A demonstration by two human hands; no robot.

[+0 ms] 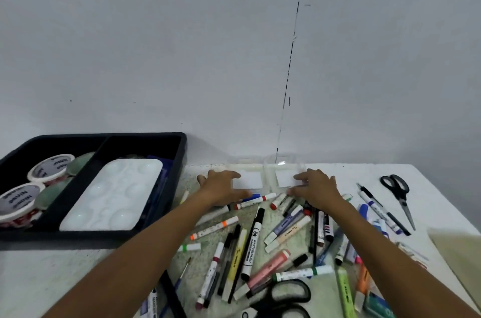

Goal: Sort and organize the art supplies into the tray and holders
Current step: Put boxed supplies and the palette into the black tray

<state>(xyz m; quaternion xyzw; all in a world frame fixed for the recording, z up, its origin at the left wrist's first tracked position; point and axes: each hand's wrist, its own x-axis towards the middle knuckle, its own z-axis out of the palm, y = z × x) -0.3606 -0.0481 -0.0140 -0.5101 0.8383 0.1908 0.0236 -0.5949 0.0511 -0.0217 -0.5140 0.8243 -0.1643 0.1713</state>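
Head view, task looks partly done; black tray (182,143) at middle left of frame already holds 2 tape rolls (50,168) in its left compartment plus a white paint palette (112,195) in the right one; something dark blue lies under or beside the palette, cannot tell what; 2 clear holders (283,164) stand side by side at frame centre against the wall, each with a white label, and both look empty as far as the clear plastic shows; most of the work is left: a loose pile of markers (251,239), highlighters and pens covers the tabletop (429,182) across lower centre and lower right; 1 pair of scissors (397,192) lies apart at right, a bigger black pair (283,297) at bottom centre; a thin brush sits bottom centre-left; left hand (221,185) spread wide, fingers apart, against the left holder's near-left side, nothing clamped; right hand (316,185) likewise spread, fingertips on the right holder's near-right side; judging by pose, both hands are bracing or shifting the holders, not gripping any supply.
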